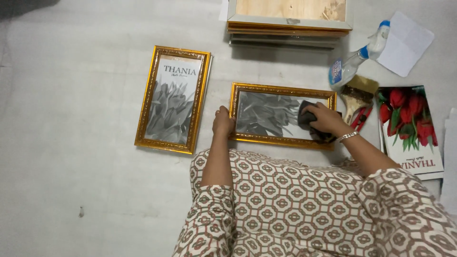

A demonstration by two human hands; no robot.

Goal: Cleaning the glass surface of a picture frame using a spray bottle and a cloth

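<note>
The left hand (223, 122) grips the left edge of the near frame (266, 114) on the floor (71, 166) while the right hand (323, 120) presses a dark cloth (306, 115) on its glass.

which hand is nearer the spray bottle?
Right. The right hand presses a dark cloth on the gold frame, just below-left of the spray bottle. The left hand grips the frame's far left edge.
</note>
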